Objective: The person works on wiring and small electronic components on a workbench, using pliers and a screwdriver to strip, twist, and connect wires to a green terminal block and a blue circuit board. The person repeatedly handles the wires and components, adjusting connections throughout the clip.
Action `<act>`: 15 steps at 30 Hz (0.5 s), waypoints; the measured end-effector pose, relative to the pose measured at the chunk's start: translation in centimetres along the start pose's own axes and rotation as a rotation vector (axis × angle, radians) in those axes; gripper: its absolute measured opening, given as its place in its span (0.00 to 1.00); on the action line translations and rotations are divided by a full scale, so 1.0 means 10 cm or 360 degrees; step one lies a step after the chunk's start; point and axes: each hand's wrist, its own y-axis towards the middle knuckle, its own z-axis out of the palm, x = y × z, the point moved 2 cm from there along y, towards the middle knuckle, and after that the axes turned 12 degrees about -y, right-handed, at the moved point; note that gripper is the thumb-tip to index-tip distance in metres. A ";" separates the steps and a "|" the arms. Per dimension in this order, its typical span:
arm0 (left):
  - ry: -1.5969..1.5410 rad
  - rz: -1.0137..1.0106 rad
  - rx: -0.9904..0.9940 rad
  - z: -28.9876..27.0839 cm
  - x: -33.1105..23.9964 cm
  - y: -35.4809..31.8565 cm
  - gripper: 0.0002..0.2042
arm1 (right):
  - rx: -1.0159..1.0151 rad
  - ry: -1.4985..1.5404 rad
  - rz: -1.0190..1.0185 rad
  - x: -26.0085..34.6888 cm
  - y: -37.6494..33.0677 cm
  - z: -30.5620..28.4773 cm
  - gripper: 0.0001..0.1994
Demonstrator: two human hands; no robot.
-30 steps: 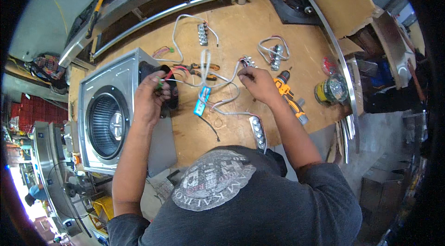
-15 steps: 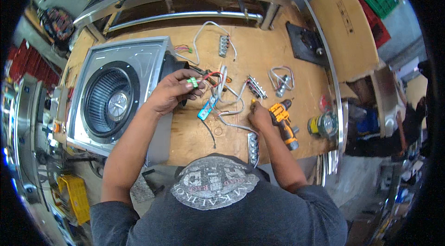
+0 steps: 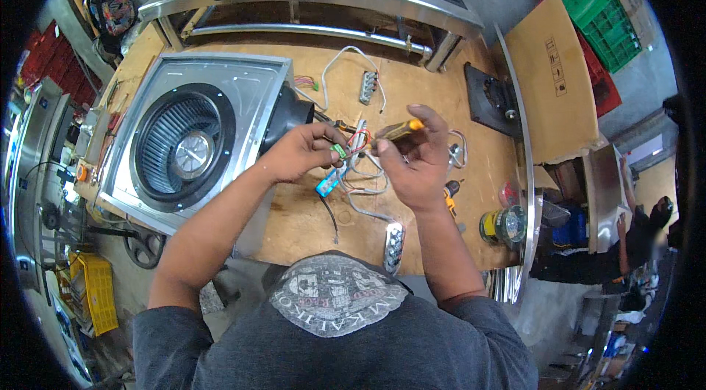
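Note:
Pinched between the fingers of my left hand (image 3: 298,152) is a small green terminal connector (image 3: 339,150), with red and pale wires (image 3: 359,141) running off it. My right hand (image 3: 421,173) grips a screwdriver (image 3: 401,130) by its yellow and dark handle, raised over the board with its tip toward the connector. Whether the tip touches it I cannot tell. Just below the connector lies a blue oblong piece (image 3: 328,183) among grey cables (image 3: 360,202). Behind my right hand and forearm, an orange cordless drill (image 3: 450,202) is mostly hidden.
Left on the wooden board (image 3: 294,232) stands a metal blower unit (image 3: 254,80) with a round fan (image 3: 176,147). Metal terminal strips (image 3: 394,243) lie near and far. On the right are a glass jar (image 3: 509,224), a black plate (image 3: 485,99) and a cardboard sheet (image 3: 548,74).
My right hand has risen from the board beside the drill and moved toward my left hand, now with the screwdriver. My left hand, still holding the connector, has shifted right and slightly nearer.

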 end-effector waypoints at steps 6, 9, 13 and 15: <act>-0.0007 0.0112 -0.0091 0.04 -0.03 -0.02 0.12 | 0.0340 -0.0496 -0.0306 0.00 0.21 0.10 0.28; -0.0042 0.0136 -0.0058 0.03 -0.01 0.01 0.11 | 0.0241 -0.0433 -0.0299 -0.07 0.22 0.13 0.26; -0.0087 0.0195 -0.0035 0.00 0.04 0.03 0.11 | 0.0150 -0.0413 -0.0285 -0.05 0.22 0.14 0.26; -0.0079 0.0177 -0.0048 0.02 0.01 0.02 0.11 | 0.0092 -0.0340 -0.0257 -0.09 0.20 0.13 0.26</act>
